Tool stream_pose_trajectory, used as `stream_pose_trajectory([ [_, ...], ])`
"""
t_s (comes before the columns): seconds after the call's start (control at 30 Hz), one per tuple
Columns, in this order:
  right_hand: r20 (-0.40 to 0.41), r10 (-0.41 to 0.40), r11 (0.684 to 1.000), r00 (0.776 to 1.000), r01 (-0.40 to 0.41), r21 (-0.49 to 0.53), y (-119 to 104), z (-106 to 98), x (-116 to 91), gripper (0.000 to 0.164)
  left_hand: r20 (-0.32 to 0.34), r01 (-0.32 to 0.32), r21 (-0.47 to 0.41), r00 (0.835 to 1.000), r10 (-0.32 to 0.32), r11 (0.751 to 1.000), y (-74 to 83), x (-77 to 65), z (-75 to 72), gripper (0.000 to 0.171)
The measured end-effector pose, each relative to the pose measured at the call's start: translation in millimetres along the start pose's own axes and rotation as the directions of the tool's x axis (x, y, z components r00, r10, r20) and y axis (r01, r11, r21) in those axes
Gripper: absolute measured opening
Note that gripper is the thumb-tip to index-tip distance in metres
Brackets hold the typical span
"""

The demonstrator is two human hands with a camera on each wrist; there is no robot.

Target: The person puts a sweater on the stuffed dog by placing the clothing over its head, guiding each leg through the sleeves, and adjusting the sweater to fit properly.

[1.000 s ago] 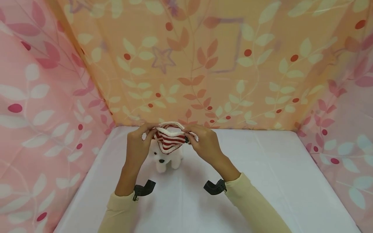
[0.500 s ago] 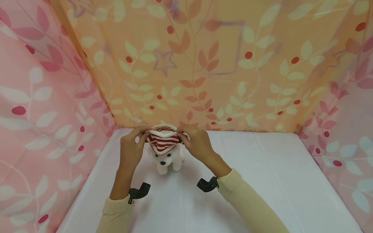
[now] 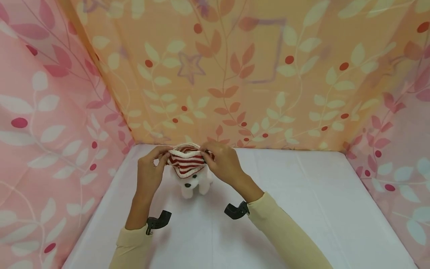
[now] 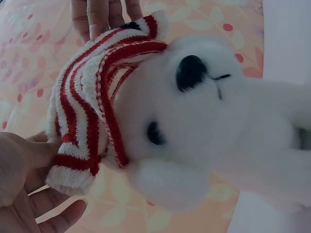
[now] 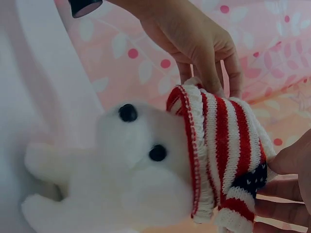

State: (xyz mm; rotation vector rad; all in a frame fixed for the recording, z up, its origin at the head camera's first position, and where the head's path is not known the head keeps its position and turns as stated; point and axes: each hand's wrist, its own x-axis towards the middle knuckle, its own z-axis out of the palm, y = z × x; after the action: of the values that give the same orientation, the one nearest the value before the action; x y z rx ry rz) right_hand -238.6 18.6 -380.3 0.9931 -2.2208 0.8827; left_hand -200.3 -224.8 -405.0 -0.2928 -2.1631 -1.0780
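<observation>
A white plush dog (image 3: 193,184) with a black nose and black eyes stands on the white table, facing the camera. Over the top of its head sits a small knitted sweater (image 3: 185,164) with red and white stripes; a navy patch with white dots shows in the right wrist view. My left hand (image 3: 149,170) pinches the sweater's upper edge on the left, near a short sleeve (image 4: 73,177). On the other side my right hand (image 3: 223,162) pinches the same edge between thumb and fingers. Below the knit hem, the dog's muzzle (image 4: 199,73) is uncovered.
The white-covered table (image 3: 302,209) extends to both sides and toward me. An orange leaf-patterned curtain (image 3: 255,93) hangs right behind the dog, and pink curtains (image 3: 60,149) close off the sides. Black wrist mounts (image 3: 159,220) stick inward from both sleeves.
Both hands have moved left with the sweater, mostly in the first half second. The sweater has shifted left over the dog's head; the dog stays in about the same place.
</observation>
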Motion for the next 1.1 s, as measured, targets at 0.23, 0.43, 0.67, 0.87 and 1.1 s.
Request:
stream_pose_trajectory([
  [0.23,0.055,0.028,1.000,0.998,-0.028,-0.004,0,10,-7,0.008,0.021,0.052,0.025,0.998,-0.053,0.998,-9.2,-9.1,-0.9,0.018],
  [0.43,0.047,0.019,1.000,0.999,-0.019,0.008,0,14,-8,0.012,0.011,0.043,0.042,0.999,-0.044,0.998,-12.2,-11.5,-2.9,0.024],
  [0.67,0.016,0.039,0.998,0.999,-0.040,0.053,-2,12,-6,0.022,0.001,0.090,0.044,0.996,-0.090,0.995,-11.6,-10.9,-7.0,0.030],
  [0.87,-0.082,0.085,0.990,0.993,-0.075,0.120,0,6,-7,0.026,-0.012,0.110,0.012,0.994,-0.110,0.994,-12.4,-9.3,-9.4,0.030],
  [1.1,-0.237,0.376,0.880,0.896,-0.266,0.393,21,-5,-28,0.021,-0.020,0.166,-0.053,0.986,-0.167,0.985,-22.4,-7.7,-14.8,0.035],
])
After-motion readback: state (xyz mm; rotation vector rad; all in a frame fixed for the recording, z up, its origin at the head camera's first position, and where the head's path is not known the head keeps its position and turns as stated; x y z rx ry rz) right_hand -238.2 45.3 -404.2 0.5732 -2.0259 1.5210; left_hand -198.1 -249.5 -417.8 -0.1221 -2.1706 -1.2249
